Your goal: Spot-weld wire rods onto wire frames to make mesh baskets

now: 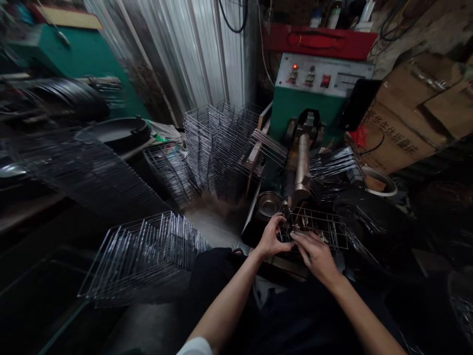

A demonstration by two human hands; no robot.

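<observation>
A wire rack (336, 229) lies under the metal head (302, 170) of a green machine (295, 106). My left hand (273, 239) is at the rack's left end, its thumb and fingers curled round a part of it just below the machine's tip. Close beside it, my right hand (314, 251) reaches over the rack's near edge, fingers together and pinching at the wire. The fingertips of both hands nearly meet. What exactly lies between them is small and dark.
Stacked wire racks stand left of the machine (210, 148) and at the lower left (148, 256). A round metal tin (269, 203) sits beside the machine head. Bundled metal rods (336, 165) and a cardboard box (410, 113) are on the right. A black phone-like object (360, 103) hangs on the machine.
</observation>
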